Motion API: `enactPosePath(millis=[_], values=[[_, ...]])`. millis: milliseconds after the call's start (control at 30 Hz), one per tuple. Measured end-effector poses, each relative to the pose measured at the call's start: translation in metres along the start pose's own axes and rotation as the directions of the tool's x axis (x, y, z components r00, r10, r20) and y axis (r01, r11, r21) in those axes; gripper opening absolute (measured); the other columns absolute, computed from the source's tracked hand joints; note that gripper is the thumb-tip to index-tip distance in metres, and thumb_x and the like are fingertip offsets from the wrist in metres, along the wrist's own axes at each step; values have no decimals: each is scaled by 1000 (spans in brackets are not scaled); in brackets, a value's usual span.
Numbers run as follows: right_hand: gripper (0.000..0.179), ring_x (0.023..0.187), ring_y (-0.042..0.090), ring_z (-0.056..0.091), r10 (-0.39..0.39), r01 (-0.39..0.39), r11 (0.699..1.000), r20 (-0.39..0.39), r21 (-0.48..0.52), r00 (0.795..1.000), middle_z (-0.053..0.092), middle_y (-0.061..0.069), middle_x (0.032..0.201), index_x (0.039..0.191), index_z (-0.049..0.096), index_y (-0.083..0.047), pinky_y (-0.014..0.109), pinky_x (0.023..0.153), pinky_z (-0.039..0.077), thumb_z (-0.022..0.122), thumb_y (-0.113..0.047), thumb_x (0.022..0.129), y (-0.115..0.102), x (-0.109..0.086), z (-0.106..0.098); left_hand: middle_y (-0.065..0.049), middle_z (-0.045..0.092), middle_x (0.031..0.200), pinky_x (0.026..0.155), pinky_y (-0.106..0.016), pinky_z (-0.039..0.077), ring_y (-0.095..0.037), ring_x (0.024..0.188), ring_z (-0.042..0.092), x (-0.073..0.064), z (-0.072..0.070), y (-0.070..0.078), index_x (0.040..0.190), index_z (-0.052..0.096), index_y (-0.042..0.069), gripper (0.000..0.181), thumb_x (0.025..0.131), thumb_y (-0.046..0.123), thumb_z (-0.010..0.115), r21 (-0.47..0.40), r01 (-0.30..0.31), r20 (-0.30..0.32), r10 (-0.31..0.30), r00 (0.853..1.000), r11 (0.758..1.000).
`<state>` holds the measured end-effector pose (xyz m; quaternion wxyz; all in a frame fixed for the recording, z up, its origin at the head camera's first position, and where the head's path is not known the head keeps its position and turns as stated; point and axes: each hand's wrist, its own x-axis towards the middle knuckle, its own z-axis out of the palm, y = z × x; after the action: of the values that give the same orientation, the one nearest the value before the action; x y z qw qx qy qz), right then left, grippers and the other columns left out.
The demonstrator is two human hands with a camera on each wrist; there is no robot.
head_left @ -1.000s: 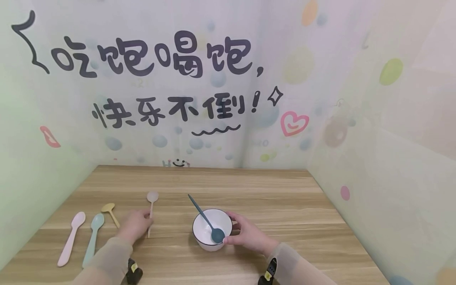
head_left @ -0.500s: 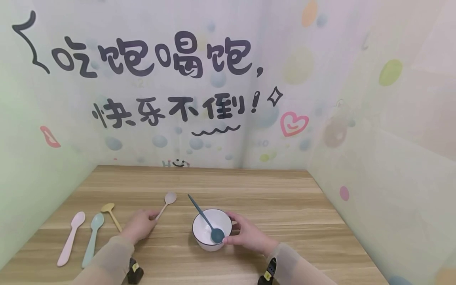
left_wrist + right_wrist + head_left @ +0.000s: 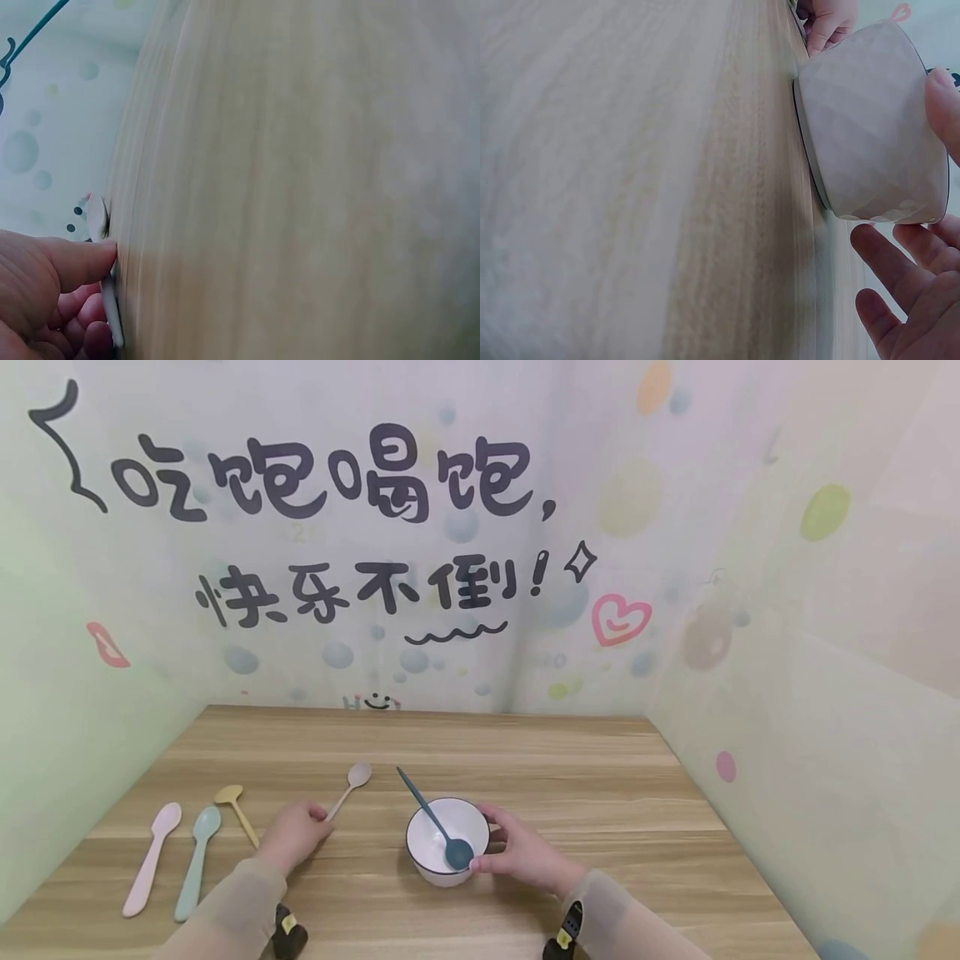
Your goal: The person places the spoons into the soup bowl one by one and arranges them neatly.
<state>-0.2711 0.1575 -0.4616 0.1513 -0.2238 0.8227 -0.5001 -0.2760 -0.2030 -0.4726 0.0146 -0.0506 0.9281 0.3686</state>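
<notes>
My left hand (image 3: 296, 837) pinches the thin handle of a pale pinkish-grey spoon (image 3: 360, 774), whose bowl end points away and to the right on the table. In the left wrist view, thumb and fingers meet on that spoon (image 3: 97, 216), close over the wood. My right hand (image 3: 531, 857) holds the right side of a white bowl (image 3: 442, 878) with a dark rim, thumb at the rim and fingers along the wall. Faceted sides show on the bowl (image 3: 870, 127) in the right wrist view. A dark teal spoon (image 3: 459, 855) leans inside it, handle sticking out to the back left.
Left of my left hand lie a pink spoon (image 3: 148, 864), a light blue-green spoon (image 3: 198, 860) and a yellow ladle-shaped spoon (image 3: 242, 818), its handle end hidden behind the hand. The wooden table (image 3: 600, 777) meets printed walls at the back and sides.
My left hand has turned the pale spoon, swinging its bowl end rightward toward the white bowl, and shifted slightly right. My right hand and the bowl stay in place.
</notes>
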Motion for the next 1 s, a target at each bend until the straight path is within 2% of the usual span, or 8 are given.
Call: enactPosePath(millis=[300,667,1000], values=[[82,113,29,55,5,-5,1000,-7,-4,1000,47,7,139,146,36,-13,38,83,51,81,-19,78,1,0,0,-8,60,83,64,-34,40,-22,76,53,0,2,-2,103,62,-4,22,91,15,60,-50,37,9,-36,999,998],[82,112,28,55,2,-2,1000,-1,9,1000,47,7,139,147,35,-14,37,81,51,80,-17,78,0,-1,0,-9,61,84,65,-36,39,-23,76,54,-2,2,3,101,64,-4,27,90,20,63,-11,46,-34,-46,998,999],[82,111,27,56,7,-7,1000,0,1,1000,46,7,140,147,35,-13,35,80,51,80,-17,79,0,-1,1,-12,66,93,70,-41,41,-27,83,57,-1,5,2,105,66,-4,30,90,22,62,7,38,-72,-38,997,999]])
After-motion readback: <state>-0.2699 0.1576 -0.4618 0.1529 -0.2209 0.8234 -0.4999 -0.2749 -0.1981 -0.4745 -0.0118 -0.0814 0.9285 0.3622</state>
